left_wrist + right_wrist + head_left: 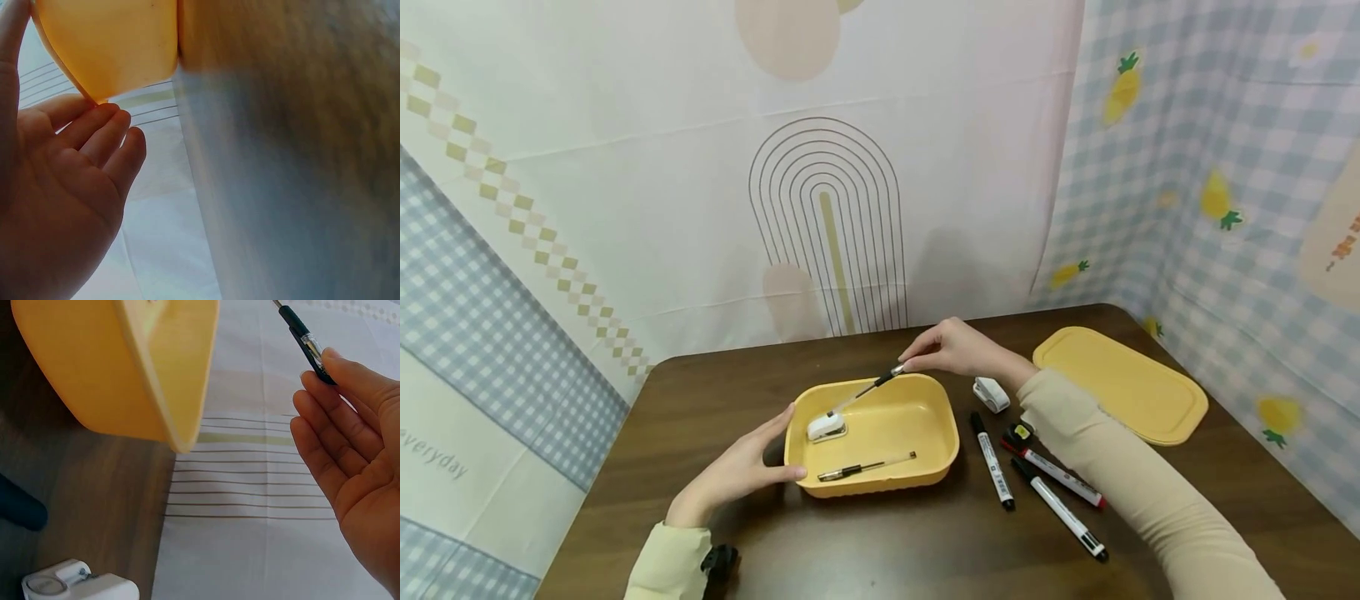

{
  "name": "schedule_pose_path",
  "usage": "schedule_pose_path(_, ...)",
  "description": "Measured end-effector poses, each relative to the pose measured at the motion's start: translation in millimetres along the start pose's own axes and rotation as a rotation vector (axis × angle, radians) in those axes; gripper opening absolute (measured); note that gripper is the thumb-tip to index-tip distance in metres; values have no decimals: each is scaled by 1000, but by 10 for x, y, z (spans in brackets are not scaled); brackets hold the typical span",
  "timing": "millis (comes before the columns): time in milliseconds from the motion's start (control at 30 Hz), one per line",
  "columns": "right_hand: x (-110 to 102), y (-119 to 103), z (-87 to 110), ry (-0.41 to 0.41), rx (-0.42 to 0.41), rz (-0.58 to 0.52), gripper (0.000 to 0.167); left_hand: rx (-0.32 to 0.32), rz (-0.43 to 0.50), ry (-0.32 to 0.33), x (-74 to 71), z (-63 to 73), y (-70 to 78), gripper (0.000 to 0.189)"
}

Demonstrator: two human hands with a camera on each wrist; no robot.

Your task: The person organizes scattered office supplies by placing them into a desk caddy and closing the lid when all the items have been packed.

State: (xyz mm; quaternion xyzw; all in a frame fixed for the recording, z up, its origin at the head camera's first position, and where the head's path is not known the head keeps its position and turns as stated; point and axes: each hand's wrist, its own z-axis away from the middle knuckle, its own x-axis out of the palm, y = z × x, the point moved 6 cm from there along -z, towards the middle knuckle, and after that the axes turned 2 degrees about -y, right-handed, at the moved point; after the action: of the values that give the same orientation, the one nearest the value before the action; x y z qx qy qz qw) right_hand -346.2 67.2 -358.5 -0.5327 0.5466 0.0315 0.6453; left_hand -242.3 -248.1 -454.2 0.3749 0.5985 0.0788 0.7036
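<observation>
A yellow plastic box [880, 482] stands without its lid on the table. My left hand [741, 467] grips its left end, thumb at the front corner and fingers along the back left corner. Above the box, my right hand [951, 348] pinches a gel pen [880, 382] by its capped end between thumb and fingertips. The pen slants down to the left, and its clear end overlaps a small white stapler [826, 427] inside the box. Another gel pen [853, 471] lies along the front inside. In the right wrist view the pen's black cap [309, 350] shows between the fingertips.
Right of the box lie a second white stapler [991, 394], a black-capped marker [992, 461], a red marker [1063, 477], another black marker [1060, 510] and a black-and-yellow tape measure [1018, 434]. The yellow lid [1120, 383] lies at the back right, beyond the right forearm.
</observation>
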Motion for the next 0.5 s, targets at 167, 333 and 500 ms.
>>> schedule_pose_path(167, 99, 4, -49, -32, -18, 3, 19, -6, 2, 1, -12, 1, 8, 102)
schedule_pose_path(333, 154, 16, -81, -41, -12, 9, 20, -6, 4, 6, -10, 2, 10, 101)
schedule_pose_path(500, 199, 25, -99, -55, -6, 5, 18, -10, 1, 6, -6, 2, 3, 100)
